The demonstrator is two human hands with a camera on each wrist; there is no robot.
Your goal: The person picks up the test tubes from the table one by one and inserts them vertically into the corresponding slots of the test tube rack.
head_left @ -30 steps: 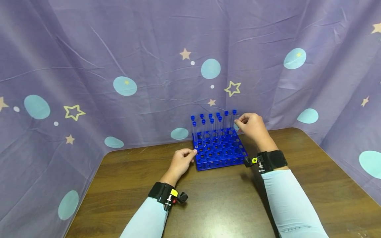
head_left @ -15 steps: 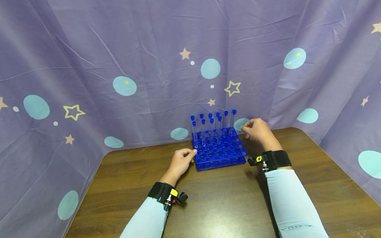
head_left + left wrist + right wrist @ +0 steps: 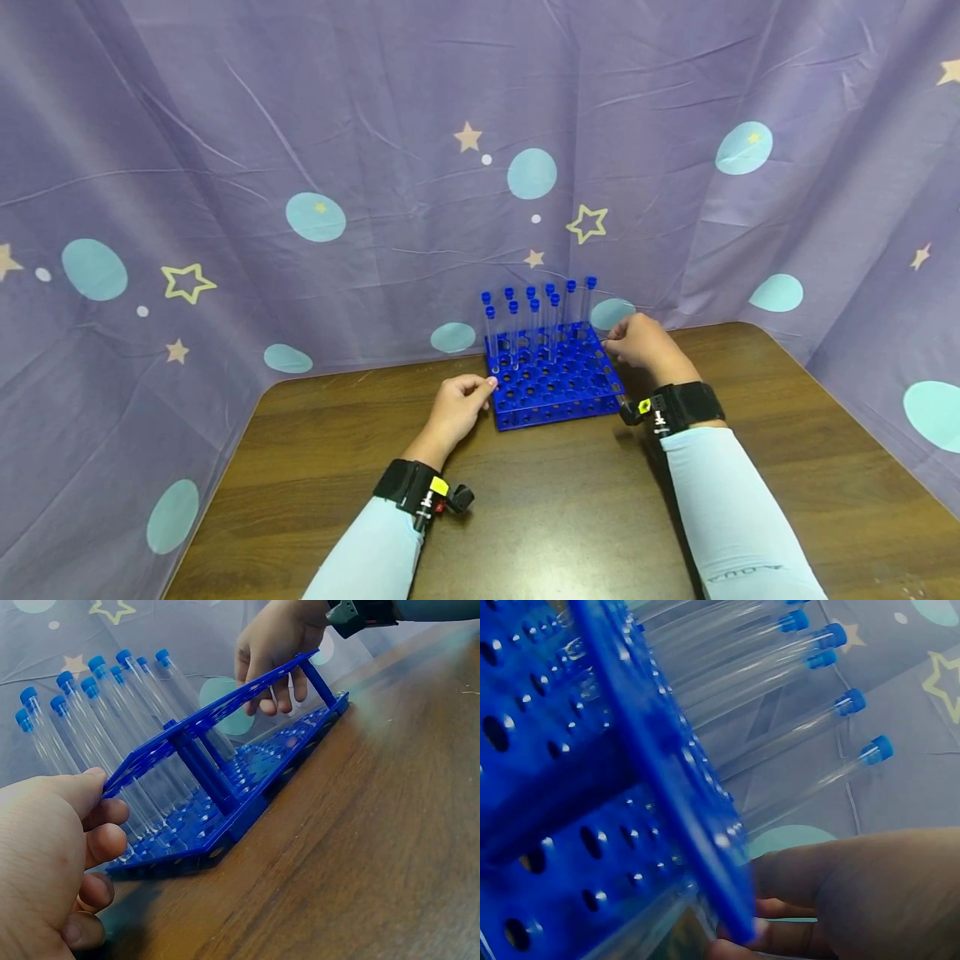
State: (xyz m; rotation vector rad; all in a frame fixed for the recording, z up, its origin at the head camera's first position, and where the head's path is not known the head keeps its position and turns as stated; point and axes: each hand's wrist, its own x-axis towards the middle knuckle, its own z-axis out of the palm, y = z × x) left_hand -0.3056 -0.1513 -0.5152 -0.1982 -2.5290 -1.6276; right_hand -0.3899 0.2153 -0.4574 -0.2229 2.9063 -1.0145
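Note:
A blue two-tier test tube rack (image 3: 558,387) stands near the back of the table. Several clear test tubes (image 3: 513,333) with blue caps stand upright in its rear rows. My left hand (image 3: 456,408) pinches the left edge of the rack's top plate, thumb on top and fingers curled beneath, as the left wrist view shows. At the far right edge, my right hand (image 3: 643,343) holds the rack's upper plate between thumb and fingers. In the right wrist view the plate (image 3: 697,825) partly hides those fingers (image 3: 787,874).
A brown wooden table (image 3: 555,517) bears the rack. Behind it hangs a purple curtain (image 3: 390,208) with stars and ovals, close to the tubes. Black straps with small cameras (image 3: 684,404) sit on both wrists.
My right hand has come away from beside the rightmost tube, swung a little to the right, then lowered to the rack's right edge. The left hand and the rack have kept their places.

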